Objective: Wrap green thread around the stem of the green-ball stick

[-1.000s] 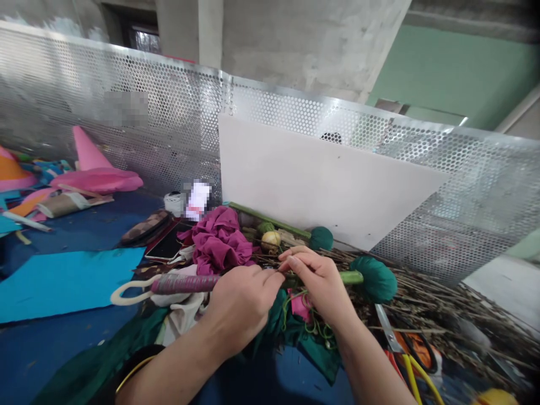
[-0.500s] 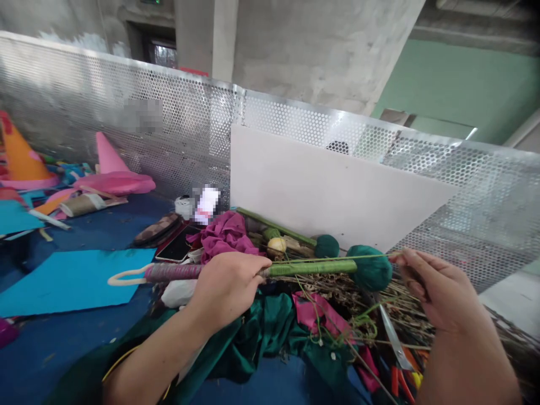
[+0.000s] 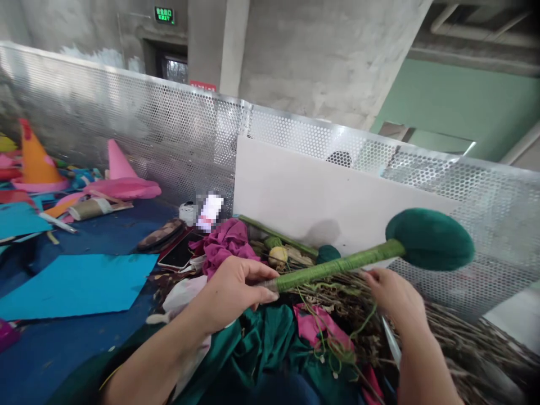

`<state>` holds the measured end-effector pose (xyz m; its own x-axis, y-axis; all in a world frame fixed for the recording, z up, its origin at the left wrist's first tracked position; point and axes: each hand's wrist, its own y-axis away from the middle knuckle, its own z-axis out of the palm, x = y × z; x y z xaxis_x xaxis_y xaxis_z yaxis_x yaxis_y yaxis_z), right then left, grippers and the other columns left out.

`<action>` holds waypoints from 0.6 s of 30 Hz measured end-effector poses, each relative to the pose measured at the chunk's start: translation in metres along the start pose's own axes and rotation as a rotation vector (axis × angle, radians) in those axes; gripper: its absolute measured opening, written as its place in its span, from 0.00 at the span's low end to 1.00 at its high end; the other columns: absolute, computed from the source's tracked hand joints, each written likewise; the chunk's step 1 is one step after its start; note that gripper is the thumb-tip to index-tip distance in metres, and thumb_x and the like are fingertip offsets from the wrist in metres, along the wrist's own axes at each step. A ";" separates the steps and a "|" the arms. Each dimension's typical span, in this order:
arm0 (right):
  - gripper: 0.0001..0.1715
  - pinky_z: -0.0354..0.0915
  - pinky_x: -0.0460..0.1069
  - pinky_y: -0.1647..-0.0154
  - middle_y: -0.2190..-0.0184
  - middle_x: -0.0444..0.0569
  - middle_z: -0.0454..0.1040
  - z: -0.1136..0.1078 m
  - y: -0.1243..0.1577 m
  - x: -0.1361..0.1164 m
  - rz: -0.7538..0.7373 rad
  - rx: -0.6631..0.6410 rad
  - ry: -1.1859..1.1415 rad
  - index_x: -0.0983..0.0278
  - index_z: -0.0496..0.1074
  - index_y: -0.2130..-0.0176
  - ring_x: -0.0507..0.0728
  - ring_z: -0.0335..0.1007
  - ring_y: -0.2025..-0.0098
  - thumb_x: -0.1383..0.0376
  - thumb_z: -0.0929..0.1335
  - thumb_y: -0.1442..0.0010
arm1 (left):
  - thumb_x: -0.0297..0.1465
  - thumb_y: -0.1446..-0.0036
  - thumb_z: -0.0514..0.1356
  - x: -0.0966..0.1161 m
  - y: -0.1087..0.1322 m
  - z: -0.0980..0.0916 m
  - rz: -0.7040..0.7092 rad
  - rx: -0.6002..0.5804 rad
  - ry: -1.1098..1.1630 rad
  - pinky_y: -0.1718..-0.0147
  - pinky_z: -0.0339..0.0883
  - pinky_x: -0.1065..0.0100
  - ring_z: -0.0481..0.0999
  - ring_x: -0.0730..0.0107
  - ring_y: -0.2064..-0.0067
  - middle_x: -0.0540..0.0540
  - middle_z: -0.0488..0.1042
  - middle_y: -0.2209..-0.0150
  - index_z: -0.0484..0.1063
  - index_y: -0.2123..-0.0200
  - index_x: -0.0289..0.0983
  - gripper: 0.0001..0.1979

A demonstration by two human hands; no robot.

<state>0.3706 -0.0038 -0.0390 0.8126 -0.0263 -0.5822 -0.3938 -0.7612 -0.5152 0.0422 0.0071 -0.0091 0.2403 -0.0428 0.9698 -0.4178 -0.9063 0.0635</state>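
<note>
My left hand (image 3: 240, 287) is closed around a stick wrapped in green cord (image 3: 337, 269), gripping near its lower part. A dark green fabric-covered padded head (image 3: 430, 239) tops the stick, which tilts up to the right. My right hand (image 3: 394, 295) is below the stick, its fingers pinched together on a thin green cord (image 3: 368, 323), mostly hidden by the hand. Under both hands lie dark green satin cloth (image 3: 265, 332), a pink cloth scrap (image 3: 318, 323) and a heap of dry twigs (image 3: 455, 332). Scissors (image 3: 391, 340) are partly covered by my right forearm.
Behind the twigs a white board (image 3: 287, 174) leans on a perforated metal screen (image 3: 169, 118). Magenta cloth (image 3: 228, 242), a phone (image 3: 182, 251) and a patterned pouch (image 3: 162, 235) lie left of centre. Blue sheet (image 3: 80, 284) and pink cone hat (image 3: 122, 174) are farther left.
The padded head has swung up and to the right, so the stick tilts more. My right hand has moved left and down from beyond the head to beneath the stick.
</note>
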 end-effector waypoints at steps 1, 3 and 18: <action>0.10 0.67 0.51 0.68 0.72 0.49 0.74 0.006 0.006 -0.010 -0.042 -0.028 -0.014 0.61 0.73 0.74 0.57 0.71 0.70 0.61 0.72 0.44 | 0.29 0.58 0.65 0.000 0.000 0.001 -0.005 0.014 0.037 0.76 0.61 0.72 0.67 0.76 0.77 0.49 0.78 0.75 0.80 0.60 0.32 0.18; 0.09 0.66 0.53 0.65 0.70 0.50 0.75 0.020 0.021 -0.038 -0.145 -0.089 -0.086 0.58 0.74 0.74 0.60 0.72 0.67 0.59 0.70 0.43 | 0.29 0.59 0.66 -0.001 0.001 0.003 -0.015 0.043 0.097 0.79 0.58 0.73 0.63 0.78 0.80 0.51 0.75 0.78 0.80 0.60 0.31 0.19; 0.16 0.67 0.52 0.59 0.61 0.53 0.71 0.053 0.099 -0.115 -0.452 -0.201 -0.831 0.62 0.74 0.71 0.60 0.69 0.54 0.63 0.63 0.34 | 0.26 0.61 0.66 -0.004 -0.001 0.009 -0.013 0.103 0.328 0.84 0.48 0.75 0.59 0.80 0.83 0.54 0.69 0.84 0.79 0.67 0.29 0.13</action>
<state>0.2153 -0.0415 -0.0566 0.2754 0.7044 -0.6542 0.0251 -0.6856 -0.7276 0.0501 0.0046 -0.0148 -0.0569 0.0915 0.9942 -0.3219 -0.9443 0.0685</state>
